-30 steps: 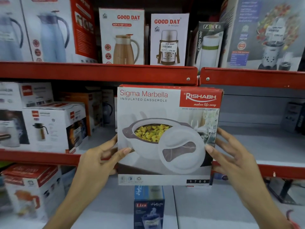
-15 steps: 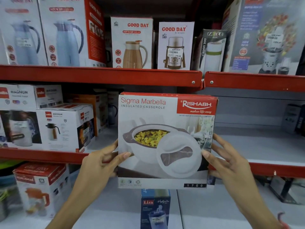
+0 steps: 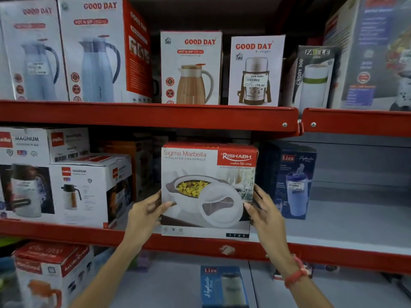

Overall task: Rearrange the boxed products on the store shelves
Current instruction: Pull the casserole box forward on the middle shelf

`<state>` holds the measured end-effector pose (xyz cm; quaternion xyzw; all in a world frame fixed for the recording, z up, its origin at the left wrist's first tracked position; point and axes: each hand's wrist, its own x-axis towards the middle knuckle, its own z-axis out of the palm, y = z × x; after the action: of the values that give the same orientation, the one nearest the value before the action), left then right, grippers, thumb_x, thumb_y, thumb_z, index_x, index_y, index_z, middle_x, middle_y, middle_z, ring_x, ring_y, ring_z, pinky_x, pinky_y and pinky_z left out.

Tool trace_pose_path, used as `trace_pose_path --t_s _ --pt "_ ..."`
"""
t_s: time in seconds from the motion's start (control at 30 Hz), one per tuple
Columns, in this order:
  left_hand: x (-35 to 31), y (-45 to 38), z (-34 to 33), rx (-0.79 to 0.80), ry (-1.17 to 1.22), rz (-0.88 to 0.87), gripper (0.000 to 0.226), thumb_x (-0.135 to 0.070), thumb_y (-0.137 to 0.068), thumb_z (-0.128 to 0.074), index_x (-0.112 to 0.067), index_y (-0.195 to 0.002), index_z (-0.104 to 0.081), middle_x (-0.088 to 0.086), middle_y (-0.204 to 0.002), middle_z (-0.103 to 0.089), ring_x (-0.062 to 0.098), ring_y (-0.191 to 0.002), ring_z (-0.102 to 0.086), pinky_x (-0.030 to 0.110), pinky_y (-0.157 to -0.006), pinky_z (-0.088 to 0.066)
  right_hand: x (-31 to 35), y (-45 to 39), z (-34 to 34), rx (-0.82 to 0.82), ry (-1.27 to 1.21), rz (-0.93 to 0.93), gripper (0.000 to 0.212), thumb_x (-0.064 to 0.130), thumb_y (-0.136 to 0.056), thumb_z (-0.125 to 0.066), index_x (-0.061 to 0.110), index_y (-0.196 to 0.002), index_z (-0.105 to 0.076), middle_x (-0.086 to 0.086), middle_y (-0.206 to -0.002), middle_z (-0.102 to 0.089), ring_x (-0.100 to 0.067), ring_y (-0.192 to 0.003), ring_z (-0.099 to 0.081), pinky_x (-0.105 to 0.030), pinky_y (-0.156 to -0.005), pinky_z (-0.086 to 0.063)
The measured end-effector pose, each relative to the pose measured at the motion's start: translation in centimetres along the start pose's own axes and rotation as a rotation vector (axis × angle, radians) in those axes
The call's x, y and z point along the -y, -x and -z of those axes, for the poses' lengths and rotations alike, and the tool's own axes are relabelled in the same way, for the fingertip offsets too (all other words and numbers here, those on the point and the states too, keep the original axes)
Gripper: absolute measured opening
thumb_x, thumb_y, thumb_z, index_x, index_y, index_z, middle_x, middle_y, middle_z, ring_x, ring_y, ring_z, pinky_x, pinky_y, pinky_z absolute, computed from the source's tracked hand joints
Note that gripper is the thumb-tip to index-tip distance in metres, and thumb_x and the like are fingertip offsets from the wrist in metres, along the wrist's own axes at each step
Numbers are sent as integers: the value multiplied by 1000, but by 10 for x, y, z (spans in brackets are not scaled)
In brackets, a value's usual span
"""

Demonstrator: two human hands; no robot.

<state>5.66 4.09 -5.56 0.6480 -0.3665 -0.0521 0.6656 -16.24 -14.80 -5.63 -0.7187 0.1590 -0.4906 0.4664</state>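
Relative to the red metal middle shelf rail (image 3: 200, 245):

- Above it, top tier: four white-and-red GOOD DAY cardboard boxes (image 3: 191, 67).
- On it: one white casserole box (image 3: 209, 190); one dark blue Liza box (image 3: 291, 178); two hands.
- Below it: a second dark blue Liza box (image 3: 222, 285).

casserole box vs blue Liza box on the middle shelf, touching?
Cannot tell. In the head view the casserole box overlaps the Liza box's left edge, and the right hand covers the lower part.
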Motion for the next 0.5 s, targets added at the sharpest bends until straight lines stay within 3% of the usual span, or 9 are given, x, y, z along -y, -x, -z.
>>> trace_pose_path --t_s 0.17,0.37,0.5 --pt "20 -21 -6 -56 -19 41 51 -21 -79 -72 -15 -127 -58 5 -108 -75 16 -104 -68 44 -84 -60 -21 -10 -8 -10 -2 -19 55 17 -90 -64 48 -132 -47 20 -131 -61 4 -121 -56 -39 -105 -48" --pt "42 -30 -7 -83 -41 71 43 -15 -83 -70 -15 -125 -60 0 -102 -75 20 -107 -66 50 -87 -58 -29 -10 -20 -22 35 -17 54 13 -90 -63 43 -131 -46 12 -135 -60 10 -117 -54 -32 -106 -46" --pt "47 -30 -7 -82 -44 74 43 -14 -82 -70 -15 -124 -61 -18 -88 -76 18 -105 -67 46 -86 -58 -33 -8 -21 -21 49 -15 54 18 -91 -63 31 -140 -45 8 -139 -57 -4 -125 -53 -37 -108 -44"
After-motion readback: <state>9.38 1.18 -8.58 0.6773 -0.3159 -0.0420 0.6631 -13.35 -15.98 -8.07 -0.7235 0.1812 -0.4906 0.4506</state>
